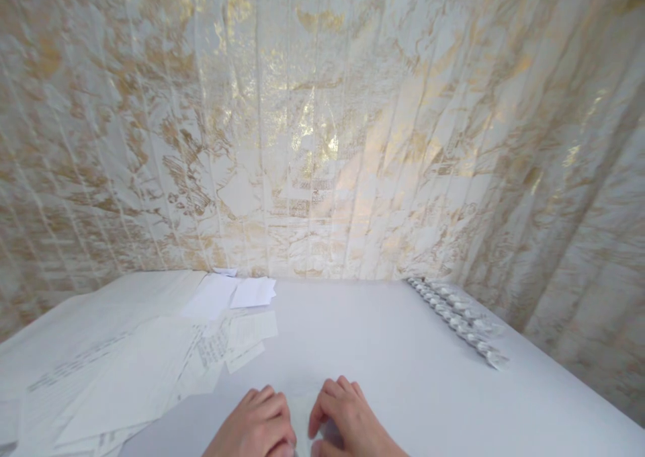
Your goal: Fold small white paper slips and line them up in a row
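My left hand is at the bottom edge of the view, its fingers curled and pressed together. Just to its right is my right hand, fingers bent inward with the thumb beneath them. A pale piece of paper shows in the narrow gap between the hands and runs under their fingertips. Its lower part is cut off by the frame, and my fingers hide its shape.
Printed sheets overlap across the left side of the white table. Small white slips lie by their far end. Rows of small silvery-grey folded pieces line the right side. A gold-patterned curtain hangs behind.
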The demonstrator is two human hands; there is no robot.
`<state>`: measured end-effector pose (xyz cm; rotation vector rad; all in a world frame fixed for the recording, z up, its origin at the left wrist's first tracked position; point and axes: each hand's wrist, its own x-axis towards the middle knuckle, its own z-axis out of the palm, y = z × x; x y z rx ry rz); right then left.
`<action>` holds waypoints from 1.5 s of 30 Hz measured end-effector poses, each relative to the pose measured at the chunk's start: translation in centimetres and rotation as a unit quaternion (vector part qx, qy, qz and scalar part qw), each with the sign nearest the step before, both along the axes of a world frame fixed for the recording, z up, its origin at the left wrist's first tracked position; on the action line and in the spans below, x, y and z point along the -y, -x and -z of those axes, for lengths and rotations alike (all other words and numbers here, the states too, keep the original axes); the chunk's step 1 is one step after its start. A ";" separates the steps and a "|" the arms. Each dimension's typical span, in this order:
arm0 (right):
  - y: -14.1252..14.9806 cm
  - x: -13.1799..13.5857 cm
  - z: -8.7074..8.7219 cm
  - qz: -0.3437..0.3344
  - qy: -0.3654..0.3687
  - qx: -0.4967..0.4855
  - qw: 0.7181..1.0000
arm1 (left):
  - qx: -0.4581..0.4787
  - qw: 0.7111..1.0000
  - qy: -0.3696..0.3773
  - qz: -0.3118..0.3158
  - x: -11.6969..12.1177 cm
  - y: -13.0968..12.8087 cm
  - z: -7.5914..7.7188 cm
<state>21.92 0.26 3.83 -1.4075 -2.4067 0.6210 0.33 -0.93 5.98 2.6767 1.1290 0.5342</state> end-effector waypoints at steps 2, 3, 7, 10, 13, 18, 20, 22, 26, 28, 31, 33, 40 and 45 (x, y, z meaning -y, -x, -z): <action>0.2 0.1 -0.2 0.009 0.000 0.005 1.000 | -0.007 0.997 0.052 -0.059 -0.2 -0.9 -0.3; 0.3 0.2 -0.3 0.012 -0.001 0.008 1.000 | -0.013 0.994 0.077 -0.082 -0.3 -1.4 -0.4; 0.6 0.4 -0.3 0.017 -0.022 0.012 1.000 | -0.010 0.977 0.153 -0.145 -0.7 -2.7 -0.6; 0.7 0.6 0.2 0.007 -0.055 0.017 0.998 | 0.010 0.971 0.164 -0.172 -0.7 -3.0 -0.1; 0.6 0.7 1.0 -0.032 -0.135 0.039 0.990 | 0.024 0.971 0.157 -0.179 -0.5 -3.0 0.5; -0.4 0.8 1.2 -0.144 -0.270 0.077 0.949 | 0.037 0.979 0.121 -0.162 0.0 -3.1 0.8; -0.9 1.0 0.7 -0.171 -0.282 0.090 0.940 | 0.047 0.981 0.112 -0.151 0.1 -3.1 0.7; -1.0 1.1 0.4 -0.182 -0.296 0.098 0.933 | 0.052 0.982 0.113 -0.143 0.1 -3.1 0.7; -0.9 1.2 0.5 -0.180 -0.337 0.094 0.919 | 0.048 0.981 0.127 -0.140 0.1 -3.0 0.6; -0.8 1.2 0.8 -0.179 -0.349 0.094 0.915 | 0.053 0.981 0.128 -0.136 0.1 -3.0 0.7; -0.8 1.2 0.9 -0.183 -0.358 0.097 0.910 | 0.068 0.981 0.126 -0.131 0.1 -2.9 0.9; -0.8 1.2 1.0 -0.181 -0.367 0.101 0.907 | 0.075 0.982 0.122 -0.126 0.1 -2.8 1.2; -0.7 2.0 1.3 -0.152 -0.415 0.111 0.890 | 0.073 0.986 0.092 -0.119 0.2 -2.6 1.6; -1.0 2.0 1.0 -0.174 -0.408 0.118 0.889 | 0.070 0.987 0.060 -0.133 0.4 -2.6 2.3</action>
